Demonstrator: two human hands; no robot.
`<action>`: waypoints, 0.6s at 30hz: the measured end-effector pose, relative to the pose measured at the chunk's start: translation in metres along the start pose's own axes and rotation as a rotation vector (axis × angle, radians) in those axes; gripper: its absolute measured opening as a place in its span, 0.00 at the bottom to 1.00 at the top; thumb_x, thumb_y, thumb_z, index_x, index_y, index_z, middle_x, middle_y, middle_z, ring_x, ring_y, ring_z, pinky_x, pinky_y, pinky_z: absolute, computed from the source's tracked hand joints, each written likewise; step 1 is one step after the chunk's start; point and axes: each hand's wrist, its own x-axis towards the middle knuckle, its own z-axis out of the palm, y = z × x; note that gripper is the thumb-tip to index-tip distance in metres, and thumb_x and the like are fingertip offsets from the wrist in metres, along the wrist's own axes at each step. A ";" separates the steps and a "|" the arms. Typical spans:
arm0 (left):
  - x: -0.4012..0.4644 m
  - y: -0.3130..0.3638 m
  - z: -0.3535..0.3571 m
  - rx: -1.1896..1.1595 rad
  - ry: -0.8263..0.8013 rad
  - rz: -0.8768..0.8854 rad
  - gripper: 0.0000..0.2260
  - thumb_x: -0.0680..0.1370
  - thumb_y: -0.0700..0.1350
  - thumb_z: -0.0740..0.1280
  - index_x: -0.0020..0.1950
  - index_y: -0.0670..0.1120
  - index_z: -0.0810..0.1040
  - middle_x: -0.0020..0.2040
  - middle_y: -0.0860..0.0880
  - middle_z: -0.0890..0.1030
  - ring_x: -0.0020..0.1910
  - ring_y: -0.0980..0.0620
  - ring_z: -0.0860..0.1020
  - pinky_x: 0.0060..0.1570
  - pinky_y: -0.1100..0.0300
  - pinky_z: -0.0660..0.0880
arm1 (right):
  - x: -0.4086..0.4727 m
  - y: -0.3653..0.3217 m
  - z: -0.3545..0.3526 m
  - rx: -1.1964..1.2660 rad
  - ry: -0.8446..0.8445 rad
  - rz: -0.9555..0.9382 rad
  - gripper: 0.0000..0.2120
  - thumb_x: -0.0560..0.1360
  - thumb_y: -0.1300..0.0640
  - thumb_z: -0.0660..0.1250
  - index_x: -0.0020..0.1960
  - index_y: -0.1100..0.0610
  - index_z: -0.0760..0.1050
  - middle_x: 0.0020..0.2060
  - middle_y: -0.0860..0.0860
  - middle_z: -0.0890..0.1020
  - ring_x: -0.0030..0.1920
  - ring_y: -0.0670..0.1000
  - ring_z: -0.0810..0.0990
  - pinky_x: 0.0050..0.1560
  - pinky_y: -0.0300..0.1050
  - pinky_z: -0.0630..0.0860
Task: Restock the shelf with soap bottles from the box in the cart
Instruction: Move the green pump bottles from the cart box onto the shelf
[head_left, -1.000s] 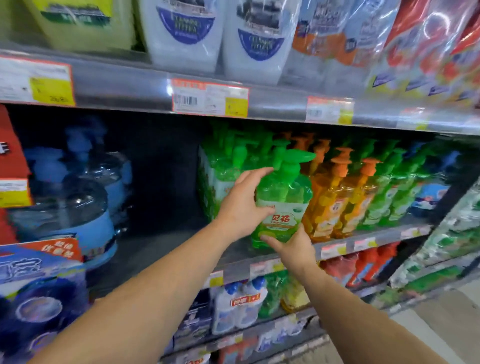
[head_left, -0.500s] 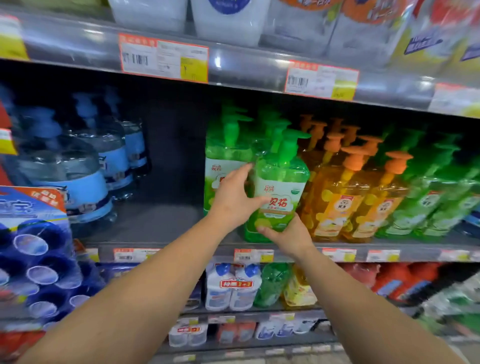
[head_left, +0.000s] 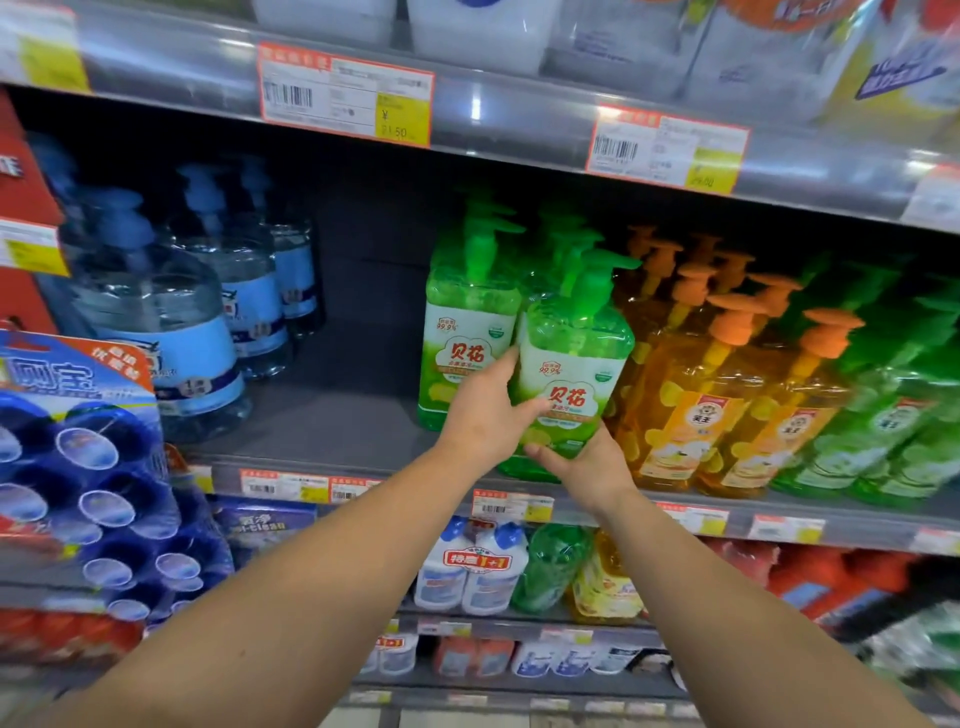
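Pushed deeper since earlier frame: green soap bottle (head_left: 571, 374) now at shelf (head_left: 332, 426) front edge, beside matching bottles (head_left: 470, 332). Left hand (head_left: 488, 415) gripping side, right hand (head_left: 587, 467) cupping base. Placement nearly done; release next, probably.

Clear water bottles with blue labels (head_left: 171, 332) are seen at nine o'clock. A blue multipack of round items (head_left: 78, 467) is hung at eight o'clock. Orange pump bottles (head_left: 717, 384) are lined up at three o'clock. White refill pouches (head_left: 493, 31) are stacked at twelve o'clock, with price tags (head_left: 345, 96) fixed just below them.
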 end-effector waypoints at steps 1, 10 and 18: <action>-0.001 0.000 0.000 -0.008 -0.002 -0.017 0.26 0.73 0.47 0.73 0.69 0.50 0.72 0.62 0.51 0.79 0.61 0.52 0.76 0.60 0.60 0.71 | 0.000 -0.001 0.000 -0.003 0.000 0.009 0.34 0.64 0.42 0.77 0.64 0.50 0.69 0.54 0.45 0.81 0.55 0.50 0.79 0.59 0.54 0.76; -0.021 -0.012 -0.027 0.085 -0.046 -0.081 0.28 0.73 0.51 0.73 0.70 0.45 0.72 0.66 0.47 0.77 0.64 0.48 0.75 0.61 0.60 0.70 | -0.033 -0.018 0.011 0.070 0.219 0.086 0.35 0.65 0.47 0.78 0.66 0.56 0.67 0.58 0.52 0.79 0.58 0.55 0.78 0.58 0.54 0.76; -0.087 -0.070 -0.123 0.554 -0.099 -0.116 0.30 0.77 0.59 0.63 0.74 0.46 0.64 0.70 0.43 0.69 0.68 0.41 0.66 0.68 0.50 0.64 | -0.114 -0.069 0.097 -0.458 0.201 -0.086 0.37 0.75 0.43 0.65 0.76 0.57 0.55 0.75 0.56 0.62 0.73 0.57 0.61 0.71 0.50 0.58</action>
